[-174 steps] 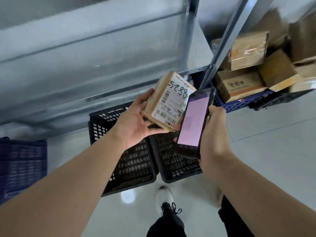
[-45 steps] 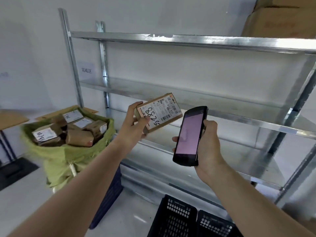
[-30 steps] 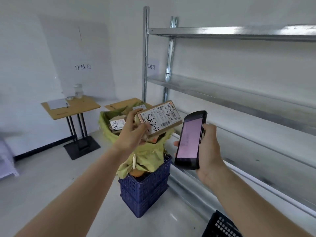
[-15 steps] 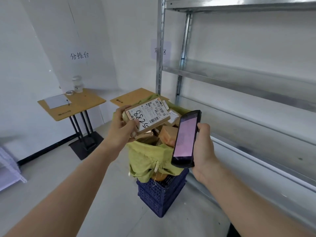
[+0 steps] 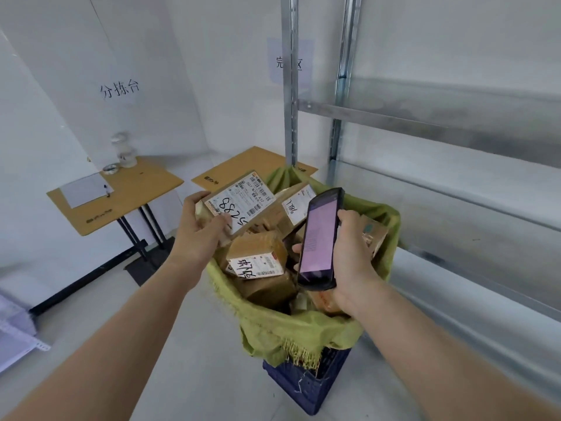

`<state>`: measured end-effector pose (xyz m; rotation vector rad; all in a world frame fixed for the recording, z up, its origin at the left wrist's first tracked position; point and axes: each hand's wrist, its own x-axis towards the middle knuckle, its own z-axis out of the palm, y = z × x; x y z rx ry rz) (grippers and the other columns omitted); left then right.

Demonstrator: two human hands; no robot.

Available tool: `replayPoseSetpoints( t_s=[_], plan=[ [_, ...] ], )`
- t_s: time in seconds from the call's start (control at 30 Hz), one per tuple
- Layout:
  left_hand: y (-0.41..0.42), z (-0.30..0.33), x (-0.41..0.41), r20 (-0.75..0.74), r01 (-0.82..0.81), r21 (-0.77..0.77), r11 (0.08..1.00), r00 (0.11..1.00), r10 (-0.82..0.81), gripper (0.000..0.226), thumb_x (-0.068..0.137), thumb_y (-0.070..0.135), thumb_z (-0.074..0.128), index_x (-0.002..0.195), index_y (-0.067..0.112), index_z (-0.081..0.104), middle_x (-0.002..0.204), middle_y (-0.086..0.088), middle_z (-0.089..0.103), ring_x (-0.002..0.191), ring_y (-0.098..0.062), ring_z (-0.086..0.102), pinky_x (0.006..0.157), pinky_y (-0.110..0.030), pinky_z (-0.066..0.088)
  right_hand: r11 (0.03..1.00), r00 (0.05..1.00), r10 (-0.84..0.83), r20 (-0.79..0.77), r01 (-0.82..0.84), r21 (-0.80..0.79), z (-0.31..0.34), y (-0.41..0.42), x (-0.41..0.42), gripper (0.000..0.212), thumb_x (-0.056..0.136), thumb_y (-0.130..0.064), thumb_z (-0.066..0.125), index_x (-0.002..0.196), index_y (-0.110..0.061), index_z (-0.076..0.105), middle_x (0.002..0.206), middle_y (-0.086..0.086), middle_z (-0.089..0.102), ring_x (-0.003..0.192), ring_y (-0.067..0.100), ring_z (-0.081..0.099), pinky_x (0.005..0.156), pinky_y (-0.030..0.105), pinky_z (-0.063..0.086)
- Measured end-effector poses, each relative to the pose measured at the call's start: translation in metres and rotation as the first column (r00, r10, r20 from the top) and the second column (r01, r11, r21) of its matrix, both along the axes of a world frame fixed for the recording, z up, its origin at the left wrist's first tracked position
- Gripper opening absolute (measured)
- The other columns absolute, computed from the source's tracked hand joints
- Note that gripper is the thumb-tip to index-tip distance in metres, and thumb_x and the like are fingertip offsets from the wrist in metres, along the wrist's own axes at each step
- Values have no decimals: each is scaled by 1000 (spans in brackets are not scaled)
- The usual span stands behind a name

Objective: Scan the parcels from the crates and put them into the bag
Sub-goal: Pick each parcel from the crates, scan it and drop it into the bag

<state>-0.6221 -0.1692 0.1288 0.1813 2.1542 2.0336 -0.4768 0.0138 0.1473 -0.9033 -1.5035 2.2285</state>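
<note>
Gripping a small cardboard parcel (image 5: 235, 205) marked 5288 by its near end, the left hand (image 5: 202, 235) now holds it over the open mouth of the green bag (image 5: 291, 326) at frame centre, where a second ago it was carried beside the metal shelving (image 5: 425, 117); the right hand (image 5: 349, 253) stays wrapped around a dark handheld scanner (image 5: 320, 238), screen lit pink. Other labelled parcels (image 5: 258, 258) already fill the bag, which sits in a blue crate (image 5: 306, 384); dropping this one in looks like the next step.

Parcels (image 5: 256, 259) in bag (image 5: 291, 331), bag in crate (image 5: 306, 385), shelving (image 5: 425, 123) right, tables (image 5: 121, 196) behind-left
</note>
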Motion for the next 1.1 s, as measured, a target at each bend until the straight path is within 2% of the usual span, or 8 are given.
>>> replayPoseSetpoints(
  t_s=[0.1,0.23,0.37,0.53,0.7,0.87,0.97,1.1],
  plan=[
    [14,-14,-45,-1,-82,-34,996,997,82,47,99,14,72,130,44,51,118,-4,76,94,-17,79,78,-36,65,1000,1000,-17,21,16,19,-7,19,-32,55,107,-53,32,119,-13,68,94,15,69,77,29,69,67,34,54],
    [31,-28,-98,-39,-78,-144,986,997,73,48,96,19,77,123,50,52,117,-3,75,93,-21,78,79,-46,67,998,997,-62,42,63,-8,-18,40,-66,45,108,-48,34,98,-20,68,66,1,69,54,14,65,52,23,52],
    [53,-42,-147,-101,-18,-281,959,995,-10,49,95,21,78,126,43,47,105,2,73,85,-17,76,63,-37,64,991,992,-121,46,124,-57,-17,45,-93,44,108,-47,39,98,-15,68,67,2,69,63,20,62,50,19,51],
    [82,-62,-204,-126,73,-361,930,984,-126,52,92,17,80,121,40,44,104,-5,68,80,-21,73,49,-25,57,955,952,-282,121,290,-58,-18,37,-125,46,107,-48,45,112,-7,67,79,9,70,68,26,65,67,33,55],
    [101,-94,-242,17,181,-383,906,982,-189,55,86,30,83,117,45,41,114,-8,72,90,-27,74,73,-50,66,874,869,-480,115,486,-24,-21,20,-149,91,65,-67,61,130,-4,66,125,28,71,96,40,67,106,61,51],
    [106,-107,-261,127,222,-510,831,975,-183,49,89,36,79,121,33,42,137,-16,49,80,-29,68,60,-32,53,882,871,-472,138,467,66,-27,12,-147,55,109,-54,34,106,-16,73,90,13,78,80,32,72,68,34,60],
    [104,-107,-270,96,214,-577,788,976,-194,59,89,37,78,135,22,44,143,-17,45,104,-37,64,79,-44,57,884,878,-465,114,454,111,-28,4,-149,61,110,-56,31,110,-12,72,99,23,75,79,33,70,68,35,58],
    [102,-102,-276,66,230,-600,766,969,-240,64,92,38,76,144,19,43,143,-18,47,106,-38,64,85,-46,56,874,866,-484,128,470,121,-27,-5,-147,63,109,-60,30,118,-12,70,107,23,76,84,33,71,71,36,59]
  ],
)
